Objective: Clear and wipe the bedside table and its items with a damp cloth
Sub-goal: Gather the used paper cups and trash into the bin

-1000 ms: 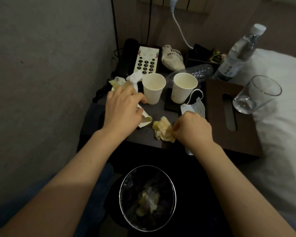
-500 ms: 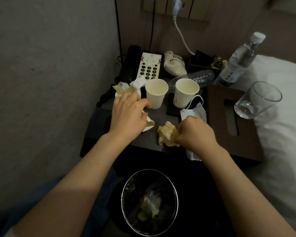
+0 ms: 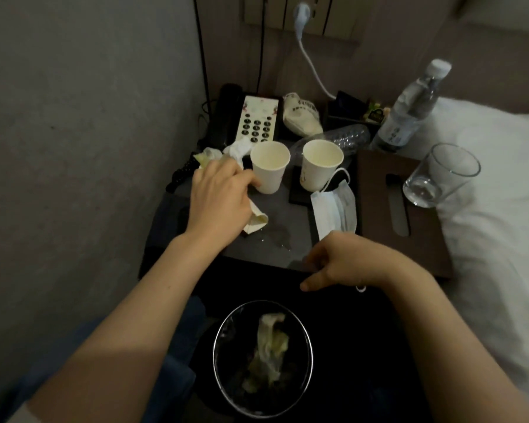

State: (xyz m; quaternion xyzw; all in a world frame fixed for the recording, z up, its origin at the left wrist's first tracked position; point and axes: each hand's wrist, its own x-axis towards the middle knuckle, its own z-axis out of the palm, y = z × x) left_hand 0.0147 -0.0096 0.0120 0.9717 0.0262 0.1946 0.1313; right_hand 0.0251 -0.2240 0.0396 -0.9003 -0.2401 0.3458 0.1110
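Counter [image 3: 275, 230] trash is going out: the yellow wad that lay by the right hand [image 3: 345, 264] half a second ago now sits in the bin [image 3: 263, 358], lower centre. That hand hangs loose, empty; the left hand [image 3: 220, 199] grips tissues [image 3: 254, 221], centre left.
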